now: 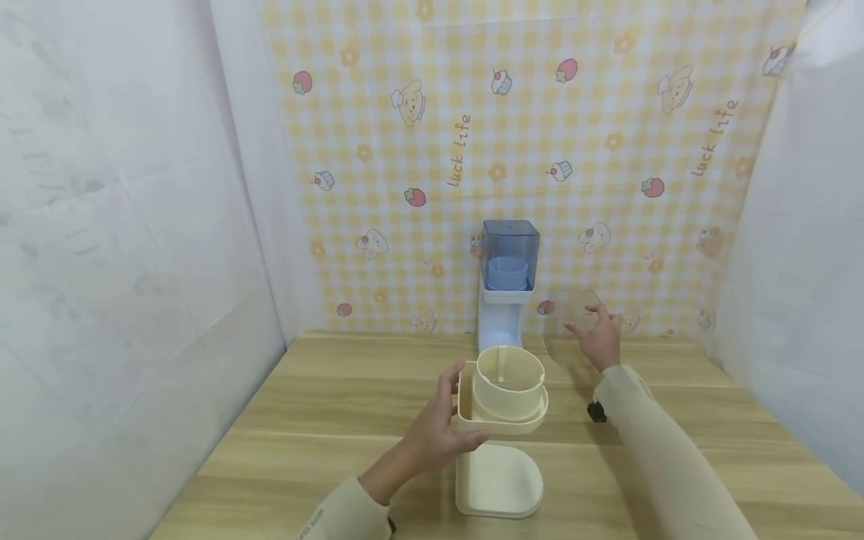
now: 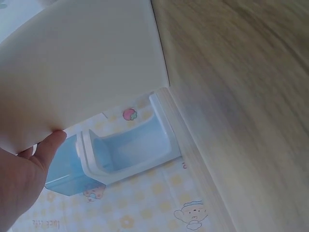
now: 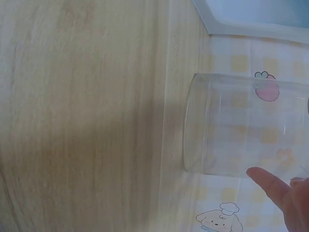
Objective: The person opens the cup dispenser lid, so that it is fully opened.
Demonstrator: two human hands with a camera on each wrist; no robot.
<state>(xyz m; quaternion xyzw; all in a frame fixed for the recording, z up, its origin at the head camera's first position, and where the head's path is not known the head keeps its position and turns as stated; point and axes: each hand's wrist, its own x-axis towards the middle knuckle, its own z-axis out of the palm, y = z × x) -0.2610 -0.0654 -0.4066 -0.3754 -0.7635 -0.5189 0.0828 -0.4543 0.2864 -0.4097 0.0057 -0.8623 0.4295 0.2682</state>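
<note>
Left hand (image 1: 439,436) pinches cream holder (image 1: 502,428), right hand (image 1: 603,341) grips clear container (image 3: 231,125): likely parts-gathering step, next needs steady alignment.

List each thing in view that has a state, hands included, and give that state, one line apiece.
Cream stand: upright, gripped at one side
Collar: on the stand, open at the top
Clear container: held, roughly upright, no contents showing
White dispenser: upright, not held
Blue tank: seated on the dispenser, see-through
Left hand: holding the stand
Right hand: holding the container
</note>
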